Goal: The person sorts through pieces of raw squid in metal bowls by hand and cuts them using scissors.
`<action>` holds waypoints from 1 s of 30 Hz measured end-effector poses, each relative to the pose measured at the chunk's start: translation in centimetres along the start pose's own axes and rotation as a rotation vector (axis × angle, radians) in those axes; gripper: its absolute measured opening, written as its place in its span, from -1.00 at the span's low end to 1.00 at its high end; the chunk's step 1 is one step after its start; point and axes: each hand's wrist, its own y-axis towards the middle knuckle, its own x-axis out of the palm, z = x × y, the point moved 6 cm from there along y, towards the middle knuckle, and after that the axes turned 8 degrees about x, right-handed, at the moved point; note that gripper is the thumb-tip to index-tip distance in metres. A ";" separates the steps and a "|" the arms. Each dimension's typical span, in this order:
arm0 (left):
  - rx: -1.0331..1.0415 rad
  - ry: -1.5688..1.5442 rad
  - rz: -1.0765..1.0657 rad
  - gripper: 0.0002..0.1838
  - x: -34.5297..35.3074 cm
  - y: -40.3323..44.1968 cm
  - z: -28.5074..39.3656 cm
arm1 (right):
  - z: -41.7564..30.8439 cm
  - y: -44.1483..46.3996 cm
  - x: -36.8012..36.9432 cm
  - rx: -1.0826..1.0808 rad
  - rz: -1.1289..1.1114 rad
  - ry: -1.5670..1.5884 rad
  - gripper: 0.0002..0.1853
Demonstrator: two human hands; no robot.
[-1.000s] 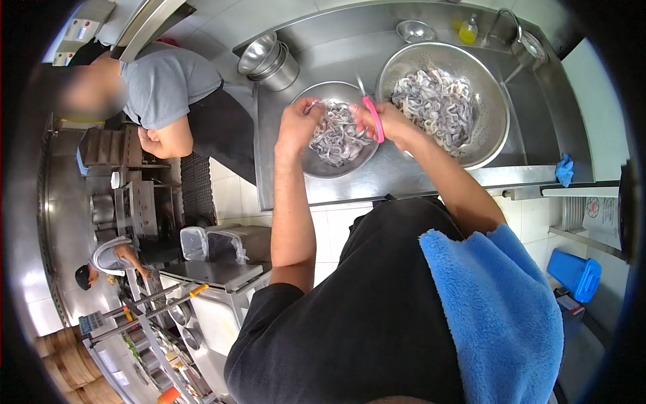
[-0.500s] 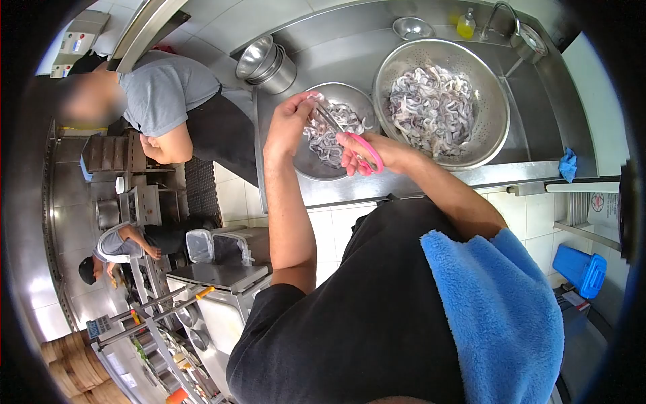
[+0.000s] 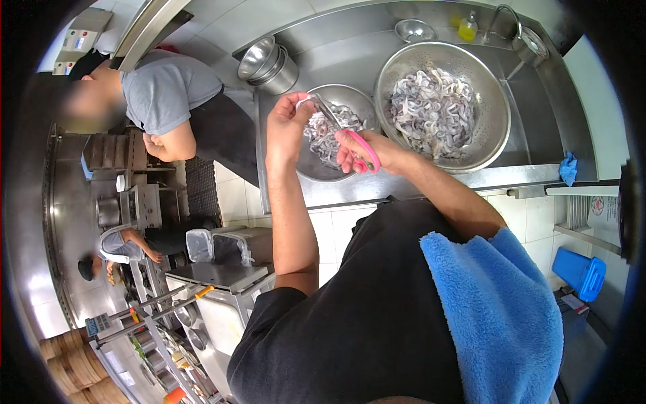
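My left hand (image 3: pixel 286 128) is closed, pinching a small whitish squid piece (image 3: pixel 307 102) over the left side of a steel bowl (image 3: pixel 363 98). My right hand (image 3: pixel 387 153) grips pink-handled scissors (image 3: pixel 367 143), whose blades point up and left at the pinched piece. Whether the blades touch it is hard to see. Below both hands, cut squid (image 3: pixel 326 145) lies in the bowl, partly hidden by them. Just right of it stands a large perforated steel colander (image 3: pixel 496 94) with a big heap of squid tentacles (image 3: pixel 432 114).
Nested steel pots (image 3: pixel 277 71) stand at the counter's left end. A small bowl (image 3: pixel 415 30), a yellow soap bottle (image 3: pixel 468 27) and a tap (image 3: pixel 503 8) are behind the colander. A blue cloth (image 3: pixel 568 168) lies at right. One person (image 3: pixel 168 94) stands close left; another works farther back.
My hands stay over the bowl, with the left fingers and the scissor blades shifting slightly at the squid piece. The far person leans lower; the whole view has shifted a little.
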 end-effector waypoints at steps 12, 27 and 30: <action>-0.149 -0.367 -0.151 -0.88 0.8 -0.8 -1.8 | -1.7 0.0 -0.7 -0.058 0.053 -0.098 -0.25; -0.283 -0.771 -0.376 -0.53 2.4 -2.0 -3.4 | -1.9 -0.1 0.0 -0.059 -0.006 -0.171 -0.21; -0.263 -0.690 -0.348 -0.55 2.1 -2.1 -3.8 | -2.0 0.1 0.4 -0.066 -0.015 -0.129 -0.20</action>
